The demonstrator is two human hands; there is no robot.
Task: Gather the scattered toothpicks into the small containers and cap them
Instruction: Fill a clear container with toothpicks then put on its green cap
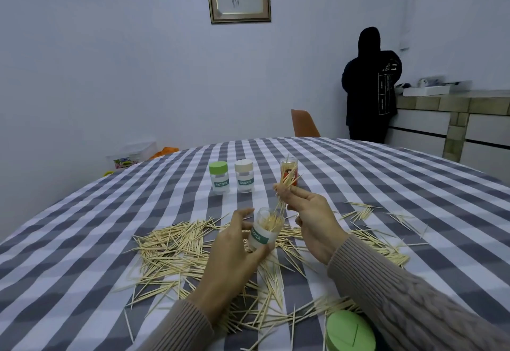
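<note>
My left hand point(234, 248) holds an uncapped clear toothpick container point(265, 232), tilted, with toothpicks inside. My right hand point(309, 212) pinches a bundle of toothpicks point(284, 187) whose lower ends reach into the container's mouth. Loose toothpicks point(176, 251) lie scattered over the checked tablecloth around and below both hands. Farther back stand a green-capped container point(218, 177), a cream-capped container point(244, 175) and an open orange-labelled container point(289, 171) with toothpicks sticking out. A loose green cap point(350, 332) lies near the table's front edge.
The table point(82, 240) has a grey-and-white checked cloth. An orange chair point(303, 124) stands behind it. A person in dark clothes point(369, 88) stands at a counter point(452, 118) at the back right. A plastic box point(132, 153) sits on the floor at the left.
</note>
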